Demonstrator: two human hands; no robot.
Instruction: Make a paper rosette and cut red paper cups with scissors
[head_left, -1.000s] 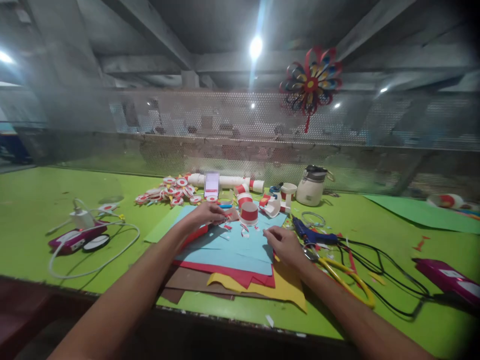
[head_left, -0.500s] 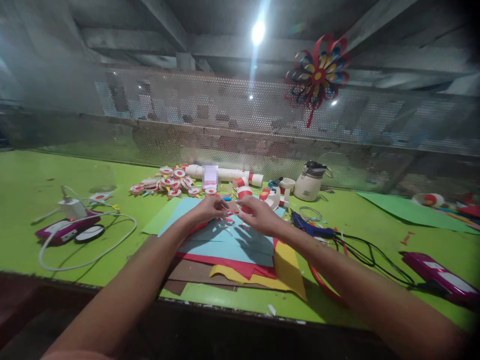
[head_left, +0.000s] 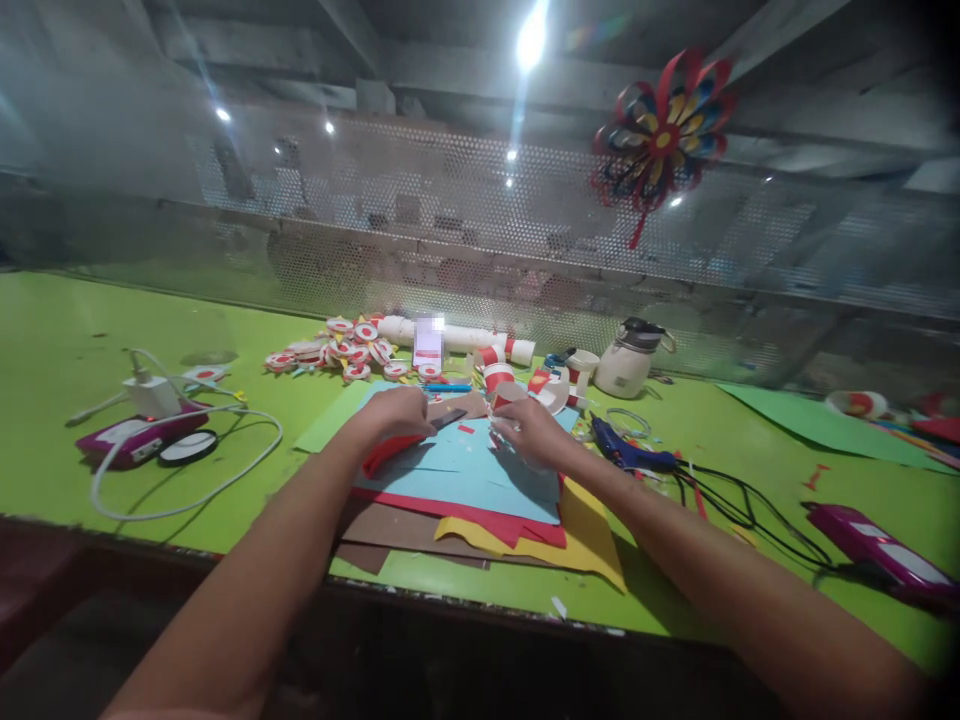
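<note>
Head view: both hands work over a stack of coloured paper sheets point(head_left: 480, 480) lying on the green tabletop point(head_left: 75, 340). The left hand point(head_left: 394, 412) rests curled, palm down, on the sheets, touching a red paper piece point(head_left: 382, 452); whether its fingers pinch anything cannot be told. The right hand point(head_left: 531, 432) is closed round a small red-and-white paper cup point(head_left: 507, 397), held tilted just above the blue sheet. The hands are near each other, not touching. A blue glue gun point(head_left: 626, 455) lies just right of the stack. A pile of red-and-white paper discs point(head_left: 337, 358) sits behind. A white charger point(head_left: 152, 396) lies far left.
</note>
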